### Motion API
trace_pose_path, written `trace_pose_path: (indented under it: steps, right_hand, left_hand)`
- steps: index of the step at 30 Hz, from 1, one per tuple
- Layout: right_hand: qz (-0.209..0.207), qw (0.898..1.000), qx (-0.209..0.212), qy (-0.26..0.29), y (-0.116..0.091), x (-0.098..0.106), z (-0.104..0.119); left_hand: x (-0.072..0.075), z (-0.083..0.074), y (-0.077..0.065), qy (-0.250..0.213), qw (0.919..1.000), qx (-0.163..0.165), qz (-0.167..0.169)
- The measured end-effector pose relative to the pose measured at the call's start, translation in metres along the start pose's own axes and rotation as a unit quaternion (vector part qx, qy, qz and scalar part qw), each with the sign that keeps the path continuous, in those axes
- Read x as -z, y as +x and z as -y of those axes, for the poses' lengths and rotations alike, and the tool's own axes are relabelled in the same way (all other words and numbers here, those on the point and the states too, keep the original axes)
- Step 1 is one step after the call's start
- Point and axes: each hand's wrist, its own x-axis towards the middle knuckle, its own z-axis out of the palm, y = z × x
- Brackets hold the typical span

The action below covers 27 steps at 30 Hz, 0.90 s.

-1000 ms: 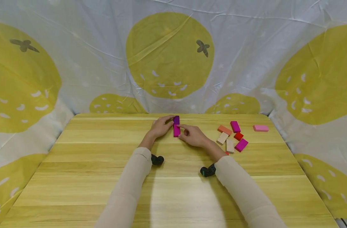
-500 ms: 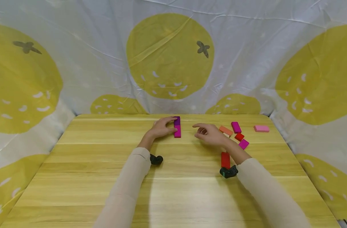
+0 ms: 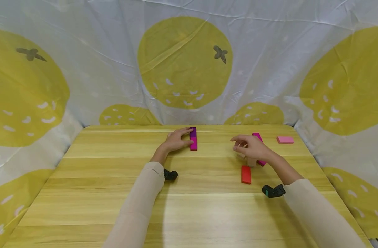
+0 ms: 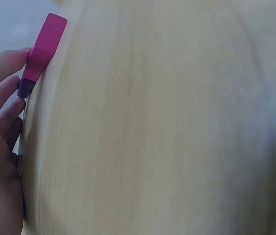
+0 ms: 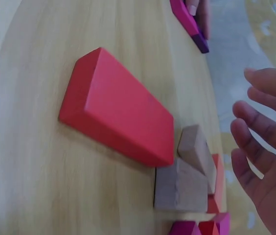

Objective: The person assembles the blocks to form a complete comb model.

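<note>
My left hand [image 3: 176,139] rests beside two wooden blocks that lie end to end on the table. Its thumb touches the magenta block [image 3: 193,146], while the index finger reaches the dark purple block [image 3: 193,130] behind it. Over the loose blocks on the right hovers my right hand [image 3: 254,147], fingers loosely bent with nothing in them. Below it sit beige blocks [image 5: 192,178] and an orange block [image 5: 218,191], largely covered by the hand in the head view. A red block [image 3: 246,175] lies just in front of this group.
Off to the right, a pink block [image 3: 285,140] lies apart. A magenta block [image 3: 257,135] shows behind the right hand. The wooden table [image 3: 83,193] ends at a fruit-patterned cloth [image 3: 254,69]. Black wrist cameras [image 3: 273,191] are worn on both wrists.
My right hand has left the magenta block beside the purple one and moved right, over the loose blocks. The red block in front has come into view. My left hand stays by its two blocks.
</note>
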Motion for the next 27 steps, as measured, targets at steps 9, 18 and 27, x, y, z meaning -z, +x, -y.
trace_pose_path:
  steps: [9, 18, 27]
  right_hand:
    - [0.012, 1.000, 0.002, 0.001, -0.027, 0.008, -0.010]
    - [0.032, 0.999, 0.011, -0.016, -0.052, 0.002, -0.017]
    - [0.041, 0.996, 0.009, -0.079, -0.071, -0.012, -0.013]
  left_hand:
    - [-0.001, -0.001, -0.001, 0.003, 1.0000, 0.003, -0.002]
    - [0.003, -0.001, -0.001, 0.003, 1.0000, 0.004, -0.006]
    - [0.003, -0.004, 0.000, 0.005, 0.9999, 0.010, -0.002]
